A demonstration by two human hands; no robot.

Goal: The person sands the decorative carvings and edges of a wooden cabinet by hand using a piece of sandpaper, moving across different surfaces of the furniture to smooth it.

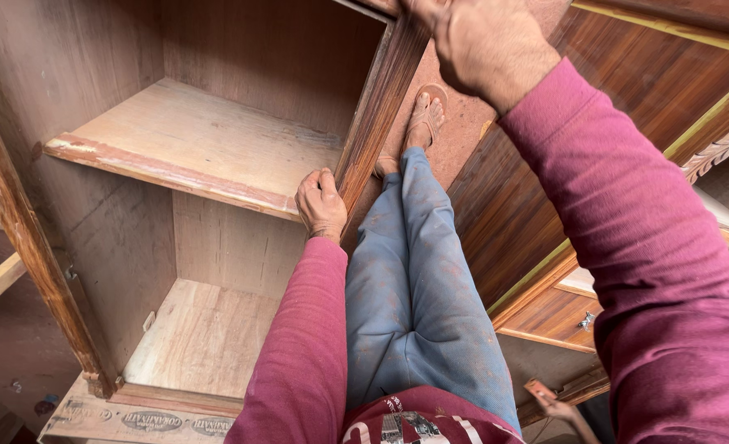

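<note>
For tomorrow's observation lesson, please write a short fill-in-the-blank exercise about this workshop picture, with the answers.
1. The left hand grips the cabinet's vertical ____.
2. Both sleeves are coloured ____.
3. The cabinet shelves are made of ____.
4. The right hand is placed ____ than the left.

Answers: divider; maroon; wood; higher

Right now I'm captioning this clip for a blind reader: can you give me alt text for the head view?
Seen from above, a person's left hand grips the front edge of an upright wooden panel of an open, unfinished cabinet, while the right hand holds the panel's top. Two bare shelves show inside; the person wears maroon sleeves, blue trousers and sandals.
</note>
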